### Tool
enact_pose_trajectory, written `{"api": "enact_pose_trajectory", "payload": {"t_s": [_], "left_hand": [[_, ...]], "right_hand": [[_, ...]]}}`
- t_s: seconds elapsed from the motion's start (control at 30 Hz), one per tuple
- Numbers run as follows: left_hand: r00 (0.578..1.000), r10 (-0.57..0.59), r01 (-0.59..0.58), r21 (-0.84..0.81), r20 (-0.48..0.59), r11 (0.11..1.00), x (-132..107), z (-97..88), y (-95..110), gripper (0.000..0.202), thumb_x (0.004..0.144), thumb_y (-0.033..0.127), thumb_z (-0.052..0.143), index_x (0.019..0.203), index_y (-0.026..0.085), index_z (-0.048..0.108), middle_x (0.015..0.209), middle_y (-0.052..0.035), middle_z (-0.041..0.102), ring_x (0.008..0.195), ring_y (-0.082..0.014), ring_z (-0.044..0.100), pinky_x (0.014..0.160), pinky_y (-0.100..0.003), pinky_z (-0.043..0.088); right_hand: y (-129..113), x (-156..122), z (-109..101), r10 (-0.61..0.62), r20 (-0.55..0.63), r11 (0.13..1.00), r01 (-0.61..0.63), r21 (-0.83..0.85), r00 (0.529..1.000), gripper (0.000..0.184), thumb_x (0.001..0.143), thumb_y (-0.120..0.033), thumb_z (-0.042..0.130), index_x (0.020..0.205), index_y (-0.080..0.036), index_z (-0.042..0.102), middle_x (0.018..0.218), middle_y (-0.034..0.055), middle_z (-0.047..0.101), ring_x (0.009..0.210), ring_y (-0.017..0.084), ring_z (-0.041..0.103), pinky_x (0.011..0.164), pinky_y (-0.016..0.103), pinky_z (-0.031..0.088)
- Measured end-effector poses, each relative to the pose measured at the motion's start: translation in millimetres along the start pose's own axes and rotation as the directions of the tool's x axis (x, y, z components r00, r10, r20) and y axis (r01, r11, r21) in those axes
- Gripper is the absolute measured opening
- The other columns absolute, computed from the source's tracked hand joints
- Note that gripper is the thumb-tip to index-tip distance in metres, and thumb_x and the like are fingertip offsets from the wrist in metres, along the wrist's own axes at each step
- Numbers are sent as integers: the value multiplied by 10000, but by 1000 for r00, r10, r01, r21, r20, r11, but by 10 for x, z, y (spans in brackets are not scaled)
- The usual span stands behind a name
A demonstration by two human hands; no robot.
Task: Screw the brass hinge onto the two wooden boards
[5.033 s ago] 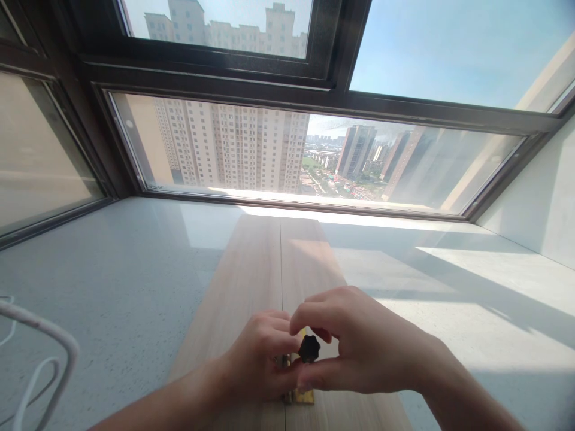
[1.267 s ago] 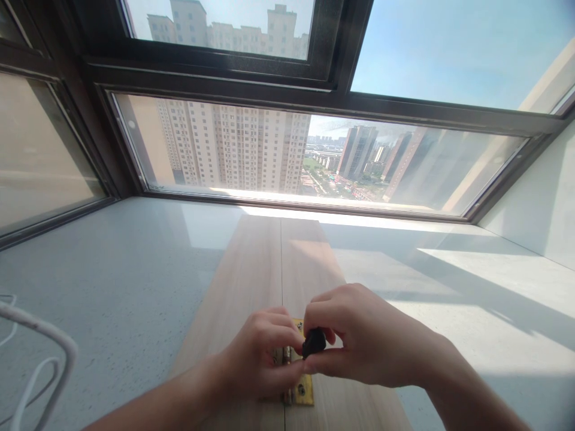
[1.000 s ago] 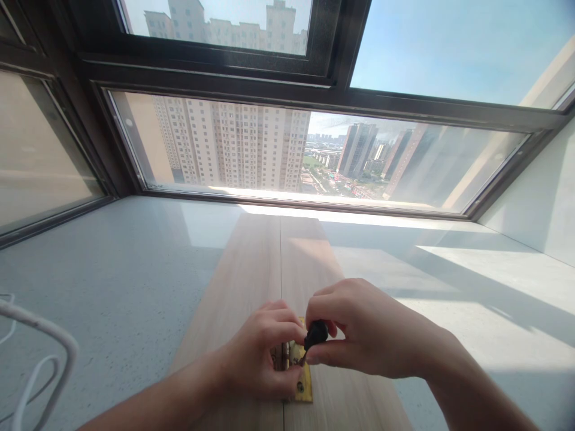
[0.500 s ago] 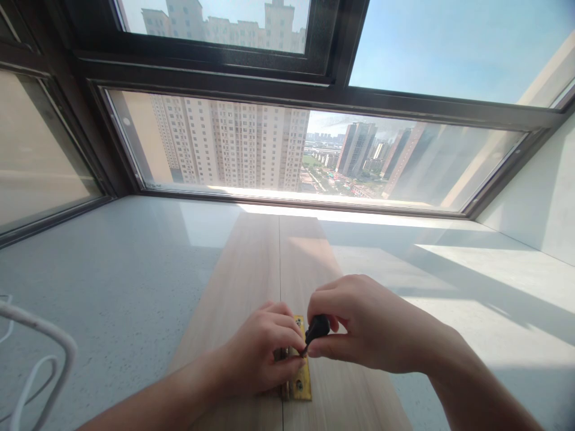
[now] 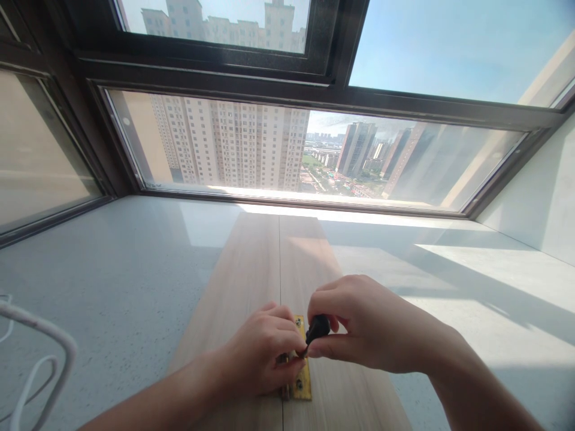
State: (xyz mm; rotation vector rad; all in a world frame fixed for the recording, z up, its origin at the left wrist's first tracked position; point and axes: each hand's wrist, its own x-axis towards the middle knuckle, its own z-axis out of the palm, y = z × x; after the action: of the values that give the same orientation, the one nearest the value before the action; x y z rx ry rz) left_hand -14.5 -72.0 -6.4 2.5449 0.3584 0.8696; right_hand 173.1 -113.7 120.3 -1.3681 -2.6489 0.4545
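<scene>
A brass-coloured hinge (image 5: 302, 386) lies across the seam between two pale wooden boards (image 5: 242, 281), with screw heads showing near both ends of its right leaf. My right hand (image 5: 354, 323) grips a short screwdriver (image 5: 318, 328) by its black handle, the shaft tilted down toward the middle of that leaf. Over the hinge's left part rests my left hand (image 5: 265, 344), thumb and fingertips pinched together by the screwdriver's tip. Whatever sits between those fingertips is too small and covered to make out. The left leaf is mostly hidden under my left hand.
The boards lie on a pale speckled sill (image 5: 135, 269), running toward a dark-framed window (image 5: 305, 203). White cables (image 5: 63, 344) curl at the left edge. A pale wall (image 5: 534, 197) stands at the right, and sunlight and shadow cross the sill.
My left fingers have shifted very slightly around the screwdriver's tip. My right hand and the screwdriver stay in nearly the same place; the hinge and boards have not moved.
</scene>
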Motion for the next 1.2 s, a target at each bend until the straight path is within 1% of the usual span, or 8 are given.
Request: {"api": "enact_pose_trajectory", "payload": {"t_s": [0.23,0.4,0.5,0.63,0.73,0.9,1.1,1.2], "left_hand": [[999,7,-7,-4,35,1000,11,-14,7,177,845,207,518,681,163,564,664,-14,628,733,-153,564,747,-292,398],[999,7,-5,-34,48,999,-5,3,-15,162,863,219,523,725,163,586,699,-19,643,760,-161,570,766,-300,401],[1000,-13,14,-48,27,999,2,-2,-23,139,856,225,562,734,166,594,695,-14,641,759,-161,561,766,-295,405],[998,-36,31,-126,-42,992,24,-19,-8,107,783,212,647,719,165,576,695,-10,640,757,-161,553,744,-279,413],[997,-46,35,-166,-63,985,31,-23,3,123,762,207,657,701,160,562,687,-15,636,749,-163,551,732,-278,413],[997,-47,37,-177,-53,983,23,-12,-9,176,788,227,660,675,161,543,694,-9,634,730,-151,531,738,-281,402],[998,-36,29,-158,-43,987,20,6,-11,86,803,195,640,733,167,598,718,-12,656,724,-147,539,748,-281,406],[999,-38,33,-147,-26,989,11,16,-11,71,828,195,617,761,171,623,727,-13,668,734,-151,544,755,-284,408]], "right_hand": [[-10,-1,-17,1,-6,1000,-1,11,1000,159,780,-320,706,724,-196,623,656,-60,594,596,84,471,545,230,301],[-20,-11,-15,-2,-2,1000,2,14,1000,147,786,-310,692,729,-194,621,659,-61,592,595,82,472,545,229,305],[-16,1,-14,6,-14,1000,-6,5,1000,131,786,-298,684,734,-196,619,660,-65,591,596,81,470,551,227,308],[-18,14,-17,18,-8,1000,-18,5,1000,116,773,-280,690,731,-200,618,664,-70,596,604,80,473,556,225,303],[-37,11,-22,30,-7,1000,-30,0,1000,112,765,-276,692,725,-202,617,672,-68,604,612,85,479,554,227,298],[-64,-7,-30,42,13,999,-42,-29,999,99,769,-264,672,710,-208,615,662,-68,613,605,92,490,554,240,283],[-48,-60,-37,73,21,995,-72,-65,997,98,789,-308,668,756,-222,635,702,-51,644,638,118,526,562,258,280],[-56,-83,-35,74,19,994,-72,-77,997,81,791,-288,653,754,-219,631,700,-47,645,637,121,530,560,262,277]]}}
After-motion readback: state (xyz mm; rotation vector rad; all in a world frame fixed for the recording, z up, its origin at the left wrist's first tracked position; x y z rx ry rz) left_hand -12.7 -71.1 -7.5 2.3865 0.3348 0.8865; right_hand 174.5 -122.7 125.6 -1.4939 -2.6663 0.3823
